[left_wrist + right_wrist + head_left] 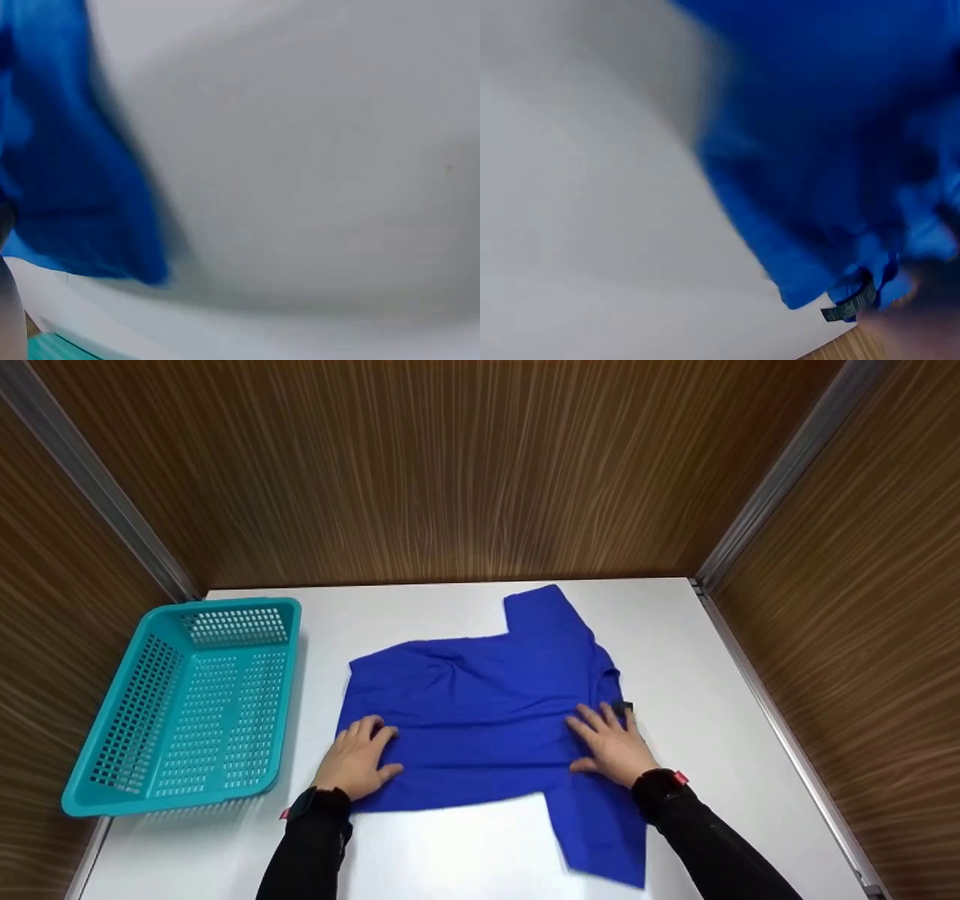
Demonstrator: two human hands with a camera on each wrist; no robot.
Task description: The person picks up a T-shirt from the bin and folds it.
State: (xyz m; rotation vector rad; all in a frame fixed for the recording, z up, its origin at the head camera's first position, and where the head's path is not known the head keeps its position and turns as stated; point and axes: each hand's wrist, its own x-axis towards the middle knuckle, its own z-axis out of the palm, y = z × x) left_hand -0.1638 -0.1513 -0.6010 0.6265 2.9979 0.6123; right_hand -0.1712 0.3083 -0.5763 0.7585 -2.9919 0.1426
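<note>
A blue short-sleeved T-shirt [465,682] lies spread on the white table, its hem to the left and its neck to the right. One sleeve points to the back, the other to the front. My left hand [356,757] rests on the shirt near the hem, fingers slightly bent. Near the neckline, my right hand [615,746] lies on the cloth with its fingers spread. A dark label [851,304] sticks out at the collar in the right wrist view. Wrinkles run along the cloth between the hands. In the left wrist view, a corner of the shirt [90,195] appears.
A turquoise plastic basket [289,697] with perforated walls stands on the left of the white table [450,855]. Wood-grain panels [450,472] enclose the table at the back and both sides. Grey metal strips run along the corners.
</note>
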